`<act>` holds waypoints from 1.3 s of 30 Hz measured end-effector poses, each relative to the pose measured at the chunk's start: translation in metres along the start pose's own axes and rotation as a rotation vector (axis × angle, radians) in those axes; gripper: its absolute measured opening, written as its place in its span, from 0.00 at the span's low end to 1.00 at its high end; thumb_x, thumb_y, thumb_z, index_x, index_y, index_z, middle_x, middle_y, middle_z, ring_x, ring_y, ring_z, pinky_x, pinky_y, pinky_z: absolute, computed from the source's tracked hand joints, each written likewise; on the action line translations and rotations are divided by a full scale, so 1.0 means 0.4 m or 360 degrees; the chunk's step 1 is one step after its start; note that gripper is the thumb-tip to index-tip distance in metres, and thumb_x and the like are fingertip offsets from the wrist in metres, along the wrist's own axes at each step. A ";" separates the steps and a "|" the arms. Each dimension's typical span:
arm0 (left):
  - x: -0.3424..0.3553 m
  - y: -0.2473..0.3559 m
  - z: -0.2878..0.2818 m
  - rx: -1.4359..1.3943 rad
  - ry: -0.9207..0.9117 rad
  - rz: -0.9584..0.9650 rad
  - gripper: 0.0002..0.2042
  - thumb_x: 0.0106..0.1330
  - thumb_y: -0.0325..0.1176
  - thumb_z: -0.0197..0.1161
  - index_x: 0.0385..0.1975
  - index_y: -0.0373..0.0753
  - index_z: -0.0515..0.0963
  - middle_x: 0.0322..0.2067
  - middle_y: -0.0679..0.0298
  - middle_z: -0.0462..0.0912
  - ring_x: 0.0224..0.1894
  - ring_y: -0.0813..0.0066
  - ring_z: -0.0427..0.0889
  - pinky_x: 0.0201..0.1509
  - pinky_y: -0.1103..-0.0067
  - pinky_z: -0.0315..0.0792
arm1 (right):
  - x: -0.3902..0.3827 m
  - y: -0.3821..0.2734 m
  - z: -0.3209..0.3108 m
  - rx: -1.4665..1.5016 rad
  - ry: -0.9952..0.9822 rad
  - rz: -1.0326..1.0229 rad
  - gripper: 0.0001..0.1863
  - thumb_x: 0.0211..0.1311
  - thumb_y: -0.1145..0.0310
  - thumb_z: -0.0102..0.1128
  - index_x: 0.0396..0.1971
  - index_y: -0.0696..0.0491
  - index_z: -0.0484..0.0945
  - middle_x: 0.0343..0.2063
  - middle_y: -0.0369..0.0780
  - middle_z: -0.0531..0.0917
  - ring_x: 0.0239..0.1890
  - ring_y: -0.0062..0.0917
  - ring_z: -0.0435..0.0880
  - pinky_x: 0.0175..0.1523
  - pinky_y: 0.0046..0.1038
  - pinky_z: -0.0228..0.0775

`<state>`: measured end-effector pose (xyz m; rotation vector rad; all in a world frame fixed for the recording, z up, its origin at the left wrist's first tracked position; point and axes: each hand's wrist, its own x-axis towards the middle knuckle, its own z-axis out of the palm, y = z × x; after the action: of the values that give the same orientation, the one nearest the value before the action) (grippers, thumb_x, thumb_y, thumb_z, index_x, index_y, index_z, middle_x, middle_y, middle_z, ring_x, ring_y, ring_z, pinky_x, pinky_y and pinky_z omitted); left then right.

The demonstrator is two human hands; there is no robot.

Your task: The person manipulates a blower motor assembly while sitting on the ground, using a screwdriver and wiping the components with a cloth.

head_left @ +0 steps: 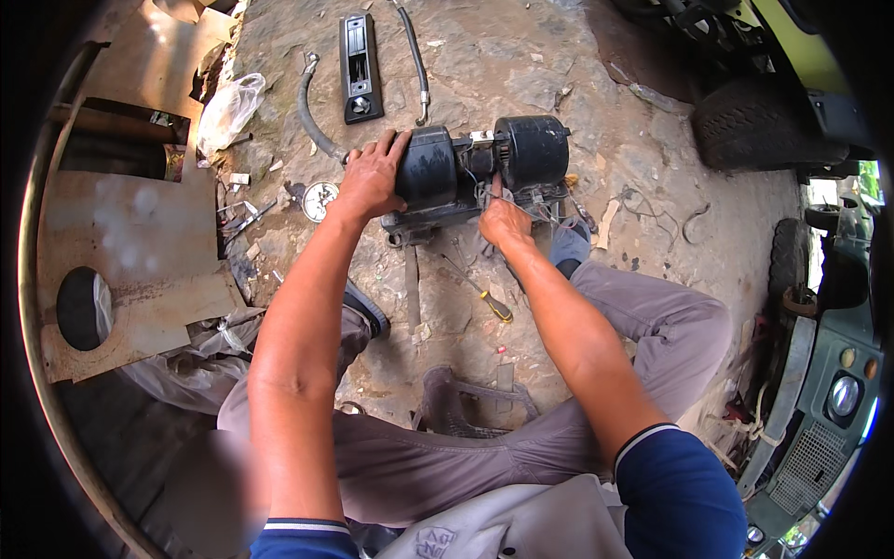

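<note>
Blue sleeves (684, 489) with white trim sit nearest the camera at the lower edge, bare forearms (296, 345) running up from them, over legs in grey-mauve trousers (424, 461). Black blower (531, 154) is on the rough ground (447, 331) past the knees, upper middle of view: two drums side by side, small motor section between. Left hand (371, 179): grip spread over the left drum's outer end, fingers on top, thumb lower down. Right hand (506, 222): index finger points up to the middle section between the drums, other fingers curled; can't tell if that grip pinches anything. Thin wires (546, 212) hang loose just beside it. Round white dial (319, 199) lies just left of the left hand. Curved hose (306, 114) runs down toward that same hand; second hose (415, 61) and a long black panel (359, 70) lie beyond the blower. Yellow-and-black screwdriver (497, 306) lies on the near side, between the forearms. Clear plastic bag (231, 114) off left, by a brownish board (140, 228). Right side: black tyre (756, 126), greenish vehicle front with round headlamp (845, 396).
</note>
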<state>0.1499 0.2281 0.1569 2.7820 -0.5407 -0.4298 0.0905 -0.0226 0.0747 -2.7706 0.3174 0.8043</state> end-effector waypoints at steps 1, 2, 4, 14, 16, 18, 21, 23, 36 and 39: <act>0.006 0.003 0.000 -0.0011 0.0008 0.0012 0.62 0.33 0.36 0.84 0.74 0.49 0.52 0.71 0.55 0.60 0.69 0.53 0.65 0.67 0.57 0.61 | 0.005 0.006 0.021 -0.0064 0.0078 0.0007 0.48 0.61 0.64 0.52 0.77 0.50 0.35 0.52 0.58 0.81 0.56 0.49 0.82 0.60 0.44 0.73; 0.005 -0.006 0.005 -0.0006 0.0000 0.0001 0.62 0.33 0.36 0.84 0.74 0.49 0.52 0.71 0.55 0.60 0.69 0.52 0.65 0.67 0.57 0.61 | -0.014 0.000 0.013 -0.0031 -0.0076 -0.0010 0.49 0.60 0.64 0.52 0.77 0.50 0.34 0.52 0.58 0.81 0.56 0.49 0.81 0.60 0.44 0.72; -0.004 -0.027 0.003 0.0004 -0.0010 -0.0025 0.62 0.33 0.36 0.84 0.74 0.48 0.52 0.71 0.55 0.60 0.69 0.52 0.65 0.67 0.57 0.61 | -0.102 -0.020 -0.034 0.0029 -0.0378 -0.0048 0.50 0.60 0.65 0.52 0.76 0.51 0.33 0.52 0.60 0.80 0.56 0.51 0.80 0.61 0.44 0.71; 0.016 -0.030 -0.007 0.0011 -0.0031 -0.0007 0.63 0.32 0.37 0.84 0.75 0.50 0.50 0.71 0.55 0.60 0.69 0.51 0.65 0.68 0.56 0.60 | -0.175 0.011 0.019 0.0560 0.0293 -0.0310 0.34 0.63 0.60 0.53 0.68 0.50 0.56 0.44 0.58 0.83 0.46 0.59 0.82 0.53 0.51 0.72; 0.016 -0.025 -0.001 0.0012 -0.0009 -0.0004 0.63 0.32 0.36 0.84 0.74 0.50 0.51 0.71 0.55 0.60 0.69 0.51 0.65 0.68 0.56 0.60 | -0.139 -0.040 0.029 0.0497 0.0448 -0.0167 0.36 0.64 0.60 0.53 0.71 0.47 0.54 0.43 0.58 0.84 0.45 0.57 0.83 0.51 0.52 0.73; 0.014 -0.023 0.000 0.0010 0.0011 0.0018 0.63 0.32 0.36 0.84 0.74 0.50 0.51 0.71 0.54 0.60 0.69 0.51 0.65 0.68 0.56 0.60 | -0.099 -0.075 0.050 0.0504 0.0456 -0.0029 0.37 0.65 0.59 0.54 0.73 0.45 0.52 0.40 0.58 0.84 0.44 0.57 0.83 0.49 0.52 0.74; 0.008 -0.018 -0.003 -0.0020 0.0013 0.0025 0.62 0.33 0.35 0.84 0.74 0.51 0.51 0.71 0.54 0.60 0.70 0.51 0.64 0.68 0.55 0.60 | -0.078 -0.122 0.079 0.0575 0.0322 0.0149 0.38 0.67 0.57 0.54 0.74 0.48 0.52 0.36 0.58 0.85 0.41 0.55 0.85 0.49 0.52 0.74; 0.001 -0.018 0.002 -0.0022 0.0034 0.0034 0.62 0.33 0.35 0.84 0.74 0.51 0.52 0.71 0.54 0.60 0.70 0.52 0.64 0.67 0.55 0.60 | -0.103 -0.163 0.108 0.0505 0.0258 0.0101 0.39 0.67 0.57 0.54 0.73 0.52 0.51 0.36 0.58 0.85 0.41 0.55 0.85 0.49 0.52 0.75; 0.025 -0.036 0.000 0.0007 0.0012 0.0003 0.63 0.31 0.37 0.84 0.74 0.50 0.51 0.71 0.54 0.60 0.70 0.50 0.63 0.68 0.54 0.60 | -0.200 -0.331 0.136 0.0334 0.0043 -0.0740 0.14 0.62 0.63 0.53 0.40 0.55 0.80 0.29 0.56 0.85 0.35 0.52 0.86 0.42 0.50 0.78; 0.016 -0.019 0.001 0.0011 0.0034 0.0045 0.63 0.32 0.37 0.84 0.74 0.50 0.51 0.72 0.54 0.59 0.70 0.50 0.64 0.68 0.54 0.60 | -0.137 -0.320 0.153 0.0124 0.0212 -0.1051 0.13 0.61 0.66 0.54 0.45 0.50 0.79 0.25 0.50 0.85 0.28 0.45 0.87 0.36 0.46 0.79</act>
<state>0.1580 0.2322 0.1526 2.7787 -0.5770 -0.3921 0.0496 0.1240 0.0758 -2.5917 -0.5123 0.4255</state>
